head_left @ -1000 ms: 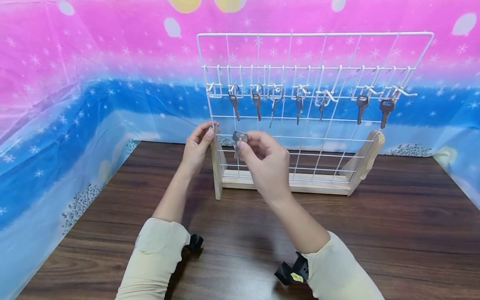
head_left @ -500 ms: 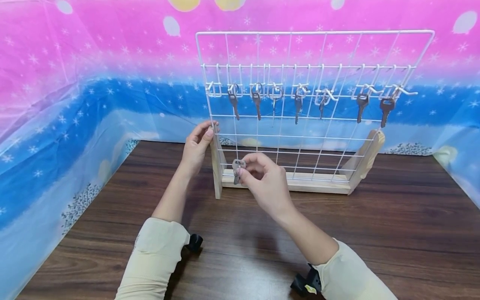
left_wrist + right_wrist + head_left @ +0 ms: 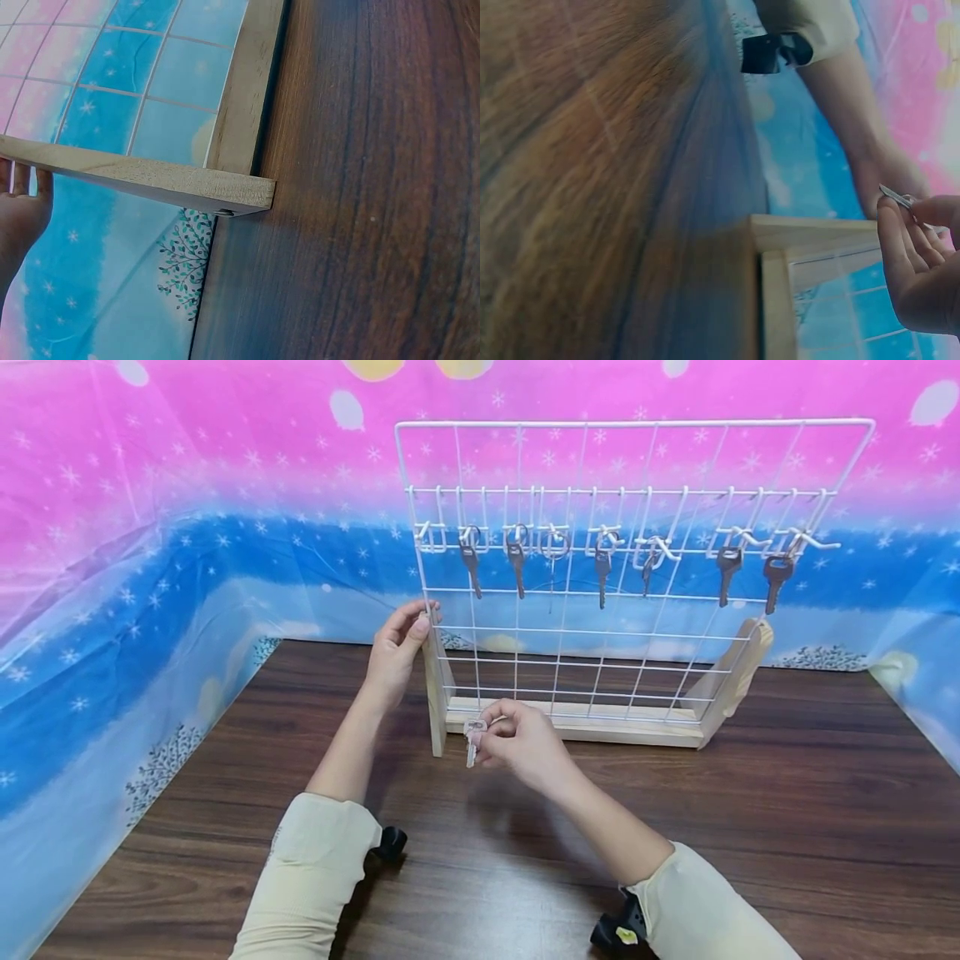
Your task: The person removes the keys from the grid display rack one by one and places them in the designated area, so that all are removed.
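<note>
Pinched in right hand point(image 3: 525, 743), the nearer: silver key point(image 3: 472, 750) | to hand's left, long axis near-vertical, blade down | clasped in left hand point(image 3: 397, 647): wooden rack upright point(image 3: 435, 702)

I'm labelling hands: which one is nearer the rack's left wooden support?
Left. The left hand grips the wooden support near its top; the right hand, pinching a key, is apart, to its right.

Rack point(image 3: 622, 733) in all three views
</note>
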A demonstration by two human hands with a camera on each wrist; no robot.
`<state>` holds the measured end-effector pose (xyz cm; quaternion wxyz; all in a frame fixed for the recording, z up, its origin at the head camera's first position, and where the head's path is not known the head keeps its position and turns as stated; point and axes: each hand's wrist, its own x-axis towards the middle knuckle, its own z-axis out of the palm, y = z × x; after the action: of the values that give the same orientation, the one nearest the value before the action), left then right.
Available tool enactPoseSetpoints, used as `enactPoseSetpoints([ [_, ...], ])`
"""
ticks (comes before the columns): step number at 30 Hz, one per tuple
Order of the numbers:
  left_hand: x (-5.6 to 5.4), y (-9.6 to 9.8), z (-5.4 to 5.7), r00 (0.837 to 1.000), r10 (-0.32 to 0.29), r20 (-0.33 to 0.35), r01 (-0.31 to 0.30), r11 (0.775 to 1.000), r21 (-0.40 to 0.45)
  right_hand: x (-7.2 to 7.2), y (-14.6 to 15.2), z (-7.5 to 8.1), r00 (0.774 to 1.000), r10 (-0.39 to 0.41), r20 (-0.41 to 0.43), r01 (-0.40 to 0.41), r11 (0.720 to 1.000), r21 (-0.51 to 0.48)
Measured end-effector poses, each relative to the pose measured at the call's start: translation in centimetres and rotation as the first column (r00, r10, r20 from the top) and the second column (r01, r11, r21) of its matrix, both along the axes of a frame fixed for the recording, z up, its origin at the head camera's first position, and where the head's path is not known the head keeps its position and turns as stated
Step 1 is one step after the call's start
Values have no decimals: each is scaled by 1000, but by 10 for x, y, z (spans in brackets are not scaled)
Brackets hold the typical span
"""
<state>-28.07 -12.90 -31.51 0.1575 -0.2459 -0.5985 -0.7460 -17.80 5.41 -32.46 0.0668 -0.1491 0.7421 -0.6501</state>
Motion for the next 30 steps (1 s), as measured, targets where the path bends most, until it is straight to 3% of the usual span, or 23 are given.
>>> enactPoseSetpoints([
  [6,1,0,1,1000,-2,9,2,1000,-9,-10,-2,-17,992,53,115,-57,998,26],
  [13,3,0,3,1000,13,14,-13,1000,-27,-16,-8,-33,968,43,246,-45,999,0],
  [25,1,-1,1,1000,12,4,-12,999,-30,-25,-11,-50,940,35,339,-68,994,84],
  [30,1,-1,1,1000,8,4,-8,1000,-26,-30,-12,-56,947,6,322,-52,990,133],
])
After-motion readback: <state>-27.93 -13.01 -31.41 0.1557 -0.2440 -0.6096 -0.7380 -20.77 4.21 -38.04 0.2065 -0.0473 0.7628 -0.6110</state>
